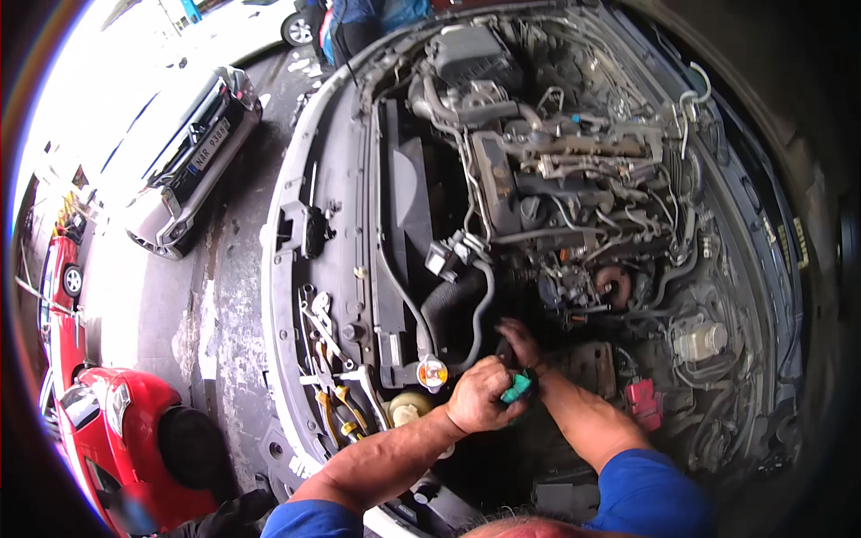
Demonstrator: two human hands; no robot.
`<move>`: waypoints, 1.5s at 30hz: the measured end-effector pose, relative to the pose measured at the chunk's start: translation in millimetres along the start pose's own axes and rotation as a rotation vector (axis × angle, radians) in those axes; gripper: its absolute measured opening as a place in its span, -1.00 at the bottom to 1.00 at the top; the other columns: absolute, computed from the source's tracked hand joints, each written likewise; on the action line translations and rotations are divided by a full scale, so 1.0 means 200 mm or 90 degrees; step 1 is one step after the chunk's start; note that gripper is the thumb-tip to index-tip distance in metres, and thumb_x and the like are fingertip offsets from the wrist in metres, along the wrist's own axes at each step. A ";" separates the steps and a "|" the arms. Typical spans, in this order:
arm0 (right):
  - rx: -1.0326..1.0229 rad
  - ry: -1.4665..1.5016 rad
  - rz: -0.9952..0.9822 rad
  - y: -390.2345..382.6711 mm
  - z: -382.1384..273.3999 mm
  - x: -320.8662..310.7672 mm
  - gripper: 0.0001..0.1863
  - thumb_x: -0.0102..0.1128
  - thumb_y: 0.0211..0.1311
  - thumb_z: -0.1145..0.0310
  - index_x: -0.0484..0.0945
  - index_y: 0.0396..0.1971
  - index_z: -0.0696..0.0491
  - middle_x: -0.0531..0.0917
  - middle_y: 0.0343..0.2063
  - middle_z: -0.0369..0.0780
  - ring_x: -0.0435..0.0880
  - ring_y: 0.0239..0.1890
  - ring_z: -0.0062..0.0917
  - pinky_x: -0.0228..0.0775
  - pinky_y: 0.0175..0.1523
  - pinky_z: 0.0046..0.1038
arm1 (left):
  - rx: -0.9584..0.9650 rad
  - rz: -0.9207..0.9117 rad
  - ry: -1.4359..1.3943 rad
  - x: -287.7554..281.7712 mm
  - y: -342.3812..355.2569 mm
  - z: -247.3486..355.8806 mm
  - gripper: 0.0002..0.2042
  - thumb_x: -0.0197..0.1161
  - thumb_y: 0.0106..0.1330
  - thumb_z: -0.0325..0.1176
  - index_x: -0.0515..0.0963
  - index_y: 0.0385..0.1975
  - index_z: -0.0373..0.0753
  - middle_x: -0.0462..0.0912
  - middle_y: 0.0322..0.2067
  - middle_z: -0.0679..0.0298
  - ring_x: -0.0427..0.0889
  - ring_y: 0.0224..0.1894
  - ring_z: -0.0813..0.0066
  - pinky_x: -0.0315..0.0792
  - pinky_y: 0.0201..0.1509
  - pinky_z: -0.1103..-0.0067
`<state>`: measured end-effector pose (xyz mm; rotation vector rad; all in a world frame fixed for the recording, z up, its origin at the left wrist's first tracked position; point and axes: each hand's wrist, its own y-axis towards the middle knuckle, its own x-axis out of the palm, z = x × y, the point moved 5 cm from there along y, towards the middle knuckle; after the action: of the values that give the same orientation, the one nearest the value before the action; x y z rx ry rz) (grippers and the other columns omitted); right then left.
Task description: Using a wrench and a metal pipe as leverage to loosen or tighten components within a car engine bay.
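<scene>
My left hand [482,394] is closed in a fist over the front of an open engine bay. A green and dark object [517,388], perhaps a tool handle, sticks out of the fist on the side toward my right wrist; its kind is unclear. Just beyond, my right hand [520,346] reaches down into a dark gap beside the engine [556,188]. Its fingers look stretched out, though shadow hides part of them. Left of my hands are a black hose [485,314] and a round filler cap with an orange and white label [432,372].
Wrenches [323,321] and yellow-handled pliers [350,408] lie on the front panel at left. A pale fluid reservoir [700,342] and a red cover [643,403] stand at right. The raised hood [771,224] borders the far right. Parked cars, one red [134,403], stand beyond.
</scene>
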<state>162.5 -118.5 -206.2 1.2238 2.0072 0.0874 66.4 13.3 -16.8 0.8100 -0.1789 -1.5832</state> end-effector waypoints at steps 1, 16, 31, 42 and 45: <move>0.001 0.043 0.021 -0.02 0.05 0.00 -0.67 0.15 0.21 0.45 0.65 -0.01 0.05 0.58 0.09 -0.05 0.49 0.29 -0.13 0.31 0.42 -0.17 | 0.004 0.002 -0.011 0.00 0.03 0.00 -0.73 0.51 -0.05 -0.44 0.55 -0.36 -0.25 0.57 -0.41 0.15 0.56 -0.38 0.05 0.50 -0.25 0.33; 0.019 0.131 0.046 0.26 -0.28 -0.10 -0.71 0.47 -0.24 0.36 0.49 -0.53 0.01 0.56 -0.45 -0.20 0.58 -0.24 -0.19 0.45 -0.12 -0.22 | -0.051 0.036 0.006 -0.01 0.10 0.00 -0.58 0.54 -0.04 -0.45 0.58 -0.15 -0.35 0.70 -0.37 0.13 0.72 -0.33 0.16 0.61 -0.17 0.40; 0.018 0.130 0.090 0.28 -0.24 -0.08 -0.81 0.35 -0.10 0.30 0.48 -0.57 -0.03 0.57 -0.49 -0.26 0.59 -0.28 -0.25 0.42 -0.11 -0.25 | -0.111 0.056 0.021 -0.02 0.15 0.00 -0.74 0.35 -0.07 -0.55 0.55 -0.33 -0.38 0.64 -0.46 0.13 0.71 -0.37 0.17 0.61 -0.07 0.33; -0.046 0.107 0.081 0.27 -0.25 -0.07 -0.71 0.49 -0.25 0.38 0.49 -0.54 -0.04 0.56 -0.49 -0.28 0.60 -0.31 -0.31 0.43 -0.10 -0.27 | -0.105 0.080 0.031 -0.01 0.09 -0.01 -0.67 0.47 -0.15 -0.51 0.58 -0.32 -0.28 0.62 -0.52 0.25 0.65 -0.47 0.19 0.60 -0.01 0.28; -0.060 0.094 0.071 0.25 -0.25 -0.06 -0.74 0.44 -0.22 0.39 0.49 -0.54 -0.04 0.56 -0.48 -0.28 0.59 -0.30 -0.30 0.43 -0.10 -0.27 | -0.104 0.060 0.039 -0.01 0.07 -0.01 -0.66 0.49 -0.15 -0.52 0.58 -0.31 -0.28 0.60 -0.50 0.21 0.64 -0.45 0.15 0.59 -0.02 0.27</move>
<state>170.3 -84.8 -142.8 1.3004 2.0334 0.3323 78.9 13.9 -9.5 0.7104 -0.0421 -1.4622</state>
